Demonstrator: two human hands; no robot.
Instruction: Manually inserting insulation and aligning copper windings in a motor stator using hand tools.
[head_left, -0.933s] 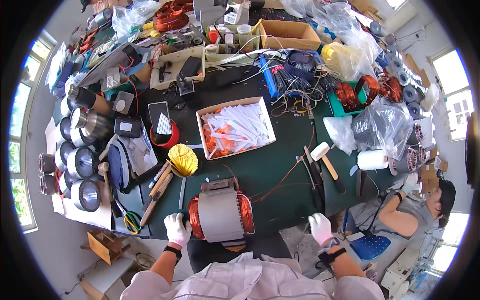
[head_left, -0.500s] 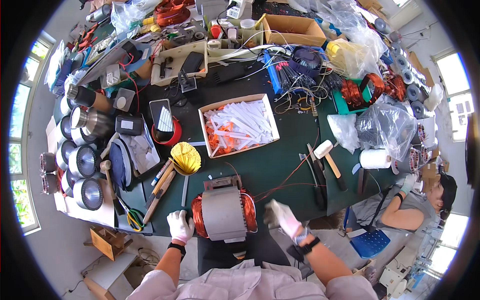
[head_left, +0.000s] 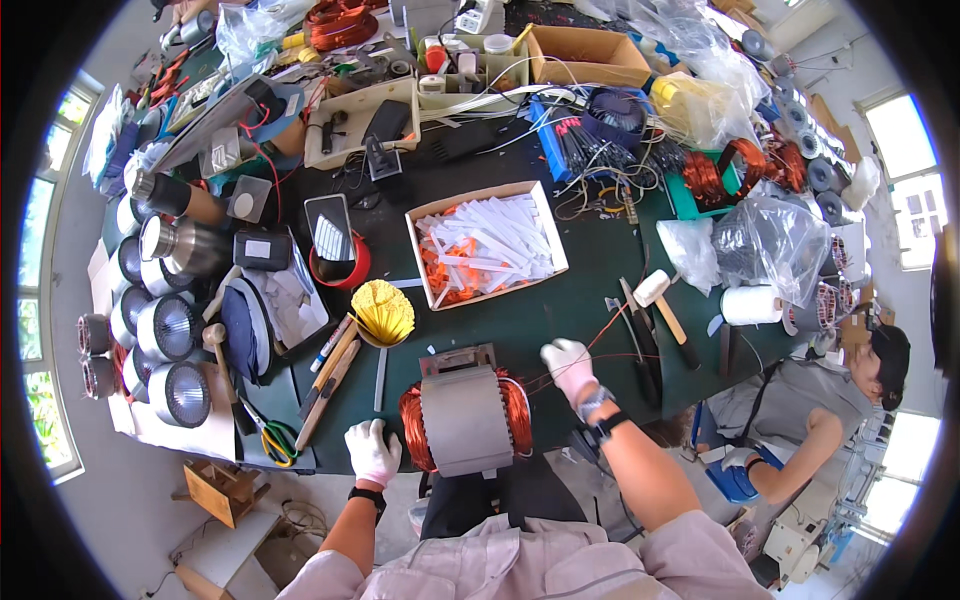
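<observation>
Finding: stator [head_left: 466,422] lying crosswise, left hand [head_left: 373,453] nearer

I am noting the stator at the near side of the bench [head_left: 600,270], directly in front of my body. Its long axis is running left to right, with copper windings [head_left: 413,428] bulging from both ends of the grey core. A metal block [head_left: 457,360] is sitting against its far side.

My left hand is resting just beside the left end, at the bench's near edge. Its fingers are curling inward; I am seeing nothing held, but whether they are closing fully or touching the copper I cannot tell.

My right hand [head_left: 568,366] is standing apart from the right end and farther out over the bench. From it, the stator is lying leftward and back toward me. Thin red leads [head_left: 611,327] are passing at this hand, running between the stator's right end and the tools. Its fingers are reaching away from me; whether they are pinching a lead I cannot tell.

Beyond the right hand, a white-headed hammer [head_left: 665,303] is lying to the right; a box [head_left: 552,228] of strips is sitting farther out.
</observation>
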